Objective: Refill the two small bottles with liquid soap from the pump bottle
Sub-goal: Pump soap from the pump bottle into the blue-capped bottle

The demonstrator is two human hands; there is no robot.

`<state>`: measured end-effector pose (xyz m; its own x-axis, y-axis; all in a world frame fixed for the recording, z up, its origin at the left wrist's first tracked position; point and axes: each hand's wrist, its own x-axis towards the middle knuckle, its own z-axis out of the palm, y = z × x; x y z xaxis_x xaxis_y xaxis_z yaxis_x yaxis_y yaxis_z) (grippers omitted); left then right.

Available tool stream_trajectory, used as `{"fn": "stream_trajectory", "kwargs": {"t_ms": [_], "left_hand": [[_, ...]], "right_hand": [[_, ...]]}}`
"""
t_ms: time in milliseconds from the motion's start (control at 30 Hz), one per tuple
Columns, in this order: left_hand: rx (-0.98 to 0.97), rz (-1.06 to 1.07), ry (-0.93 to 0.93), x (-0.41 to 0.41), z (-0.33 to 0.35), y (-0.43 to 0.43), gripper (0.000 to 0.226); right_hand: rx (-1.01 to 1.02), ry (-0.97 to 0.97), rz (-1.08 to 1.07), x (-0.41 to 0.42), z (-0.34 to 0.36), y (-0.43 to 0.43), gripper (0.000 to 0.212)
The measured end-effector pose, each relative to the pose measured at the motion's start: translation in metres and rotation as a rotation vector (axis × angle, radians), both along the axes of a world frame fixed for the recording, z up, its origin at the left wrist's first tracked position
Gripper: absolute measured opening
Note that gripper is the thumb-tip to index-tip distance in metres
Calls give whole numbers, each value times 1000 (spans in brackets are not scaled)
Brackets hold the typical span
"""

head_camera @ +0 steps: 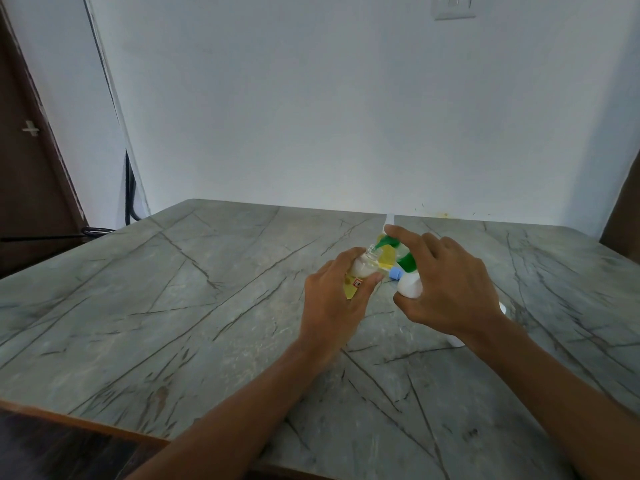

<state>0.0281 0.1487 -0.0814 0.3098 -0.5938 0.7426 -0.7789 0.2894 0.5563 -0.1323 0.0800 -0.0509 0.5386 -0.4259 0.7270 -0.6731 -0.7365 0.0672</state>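
Observation:
My left hand [334, 299] holds a small clear bottle [360, 270] with a yellow label, tilted, its open neck up against the green nozzle. My right hand [446, 289] grips the white pump bottle [410, 285], forefinger lying on top of its green pump head [389, 242]. Behind them stands a second small bottle [490, 259] with yellowish liquid and a white top, partly hidden. A blue cap [394, 273] lies on the table between the bottles.
Everything rests on a grey marble-patterned table [173, 306] with a wooden front edge. A white object [457, 341] peeks out under my right wrist. A white wall stands close behind the table; a dark door is at the left.

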Motion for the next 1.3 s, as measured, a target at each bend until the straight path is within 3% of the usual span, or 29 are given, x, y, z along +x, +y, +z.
{"fn": "stream_trajectory", "kwargs": {"t_ms": [600,967,1300], "left_hand": [[-15,-52,-68,-3,-2,1,48],[-13,-15,-12,0,1,1,43],[5,-7,-13,0,2,1,46]], "right_hand": [[-5,-42,28,0,-2,-3,87],[-8,23,-29,0,0,2,104],[-2,33,-36,3,1,0,97]]}}
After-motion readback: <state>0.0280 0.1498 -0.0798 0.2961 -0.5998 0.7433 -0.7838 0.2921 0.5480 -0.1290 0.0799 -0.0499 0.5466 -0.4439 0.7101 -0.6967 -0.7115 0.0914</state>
